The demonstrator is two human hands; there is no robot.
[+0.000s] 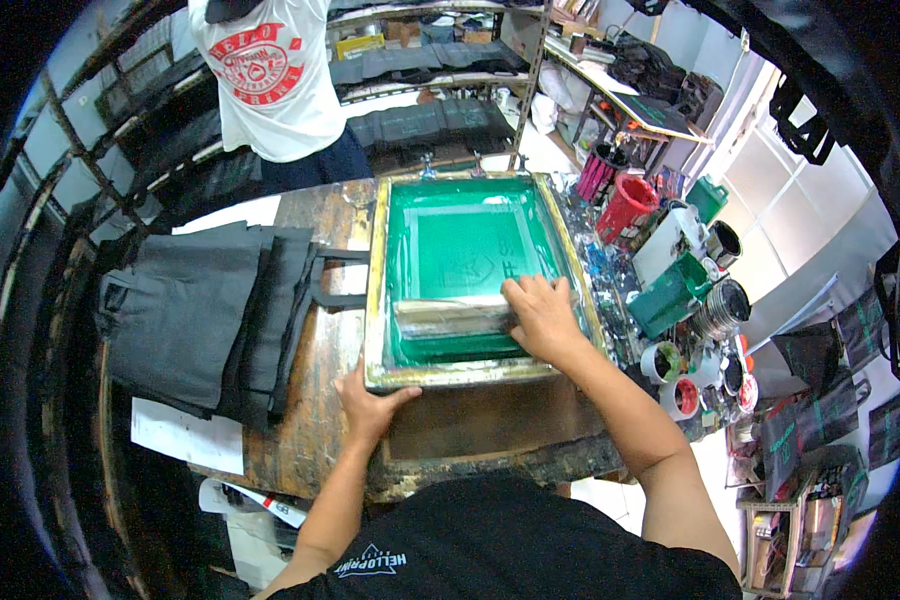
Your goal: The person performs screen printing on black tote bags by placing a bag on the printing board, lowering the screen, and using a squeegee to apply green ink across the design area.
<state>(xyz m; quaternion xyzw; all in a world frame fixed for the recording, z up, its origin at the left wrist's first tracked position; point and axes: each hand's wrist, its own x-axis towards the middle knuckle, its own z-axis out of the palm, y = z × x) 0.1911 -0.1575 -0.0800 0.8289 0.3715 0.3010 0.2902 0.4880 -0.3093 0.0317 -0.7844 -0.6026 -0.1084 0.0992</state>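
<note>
A screen printing frame [374,330] with pale, ink-stained edges lies on the wooden table in front of me. Green ink coats its mesh [450,225], where faint lettering and an emblem show. Across the near part of the mesh stands a squeegee [445,314] with a wooden handle. My right hand [544,325] is closed around the squeegee's right end. At the frame's near left corner, my left hand [368,402] grips the edge, thumb along the near side. Two black fabric handles [340,299] stick out from beneath the frame's left side.
Black fabric bags [185,310] are stacked on the table's left, above a white sheet [185,437]. Ink tubs, including a red bucket [630,203] and a green container [667,297], crowd the right. Another person in a white shirt [270,85] stands beyond the table, before loaded shelves [430,78].
</note>
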